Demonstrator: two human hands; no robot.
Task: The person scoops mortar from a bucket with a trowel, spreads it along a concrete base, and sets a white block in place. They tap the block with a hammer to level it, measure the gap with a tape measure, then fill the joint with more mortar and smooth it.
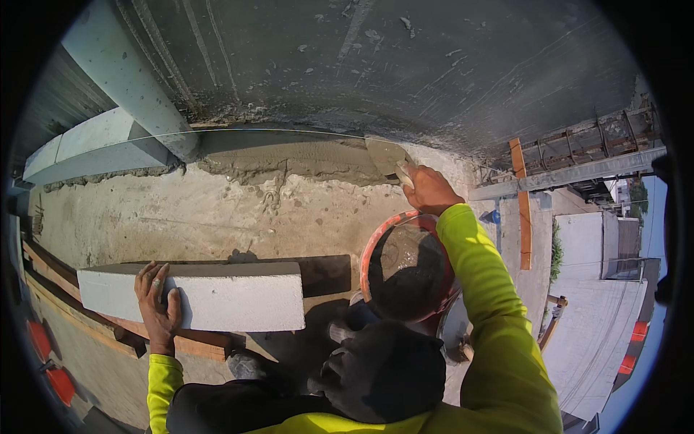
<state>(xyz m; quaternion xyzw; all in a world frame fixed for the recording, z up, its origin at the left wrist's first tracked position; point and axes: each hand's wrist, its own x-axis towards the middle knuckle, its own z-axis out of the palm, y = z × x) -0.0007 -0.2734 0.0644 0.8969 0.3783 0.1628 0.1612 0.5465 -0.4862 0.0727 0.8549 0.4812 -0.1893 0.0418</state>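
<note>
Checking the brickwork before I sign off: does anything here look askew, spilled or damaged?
Nothing stands out. The right hand spreads wet mortar with a trowel, the left hand rests on a white block, and the bucket stands upright.

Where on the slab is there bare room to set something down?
The widest bare patch of slab lies between the spread mortar bed along the wall and the white block under the left hand. It is crowded to the right: the mortar bucket, and the right hand with its trowel.
</note>
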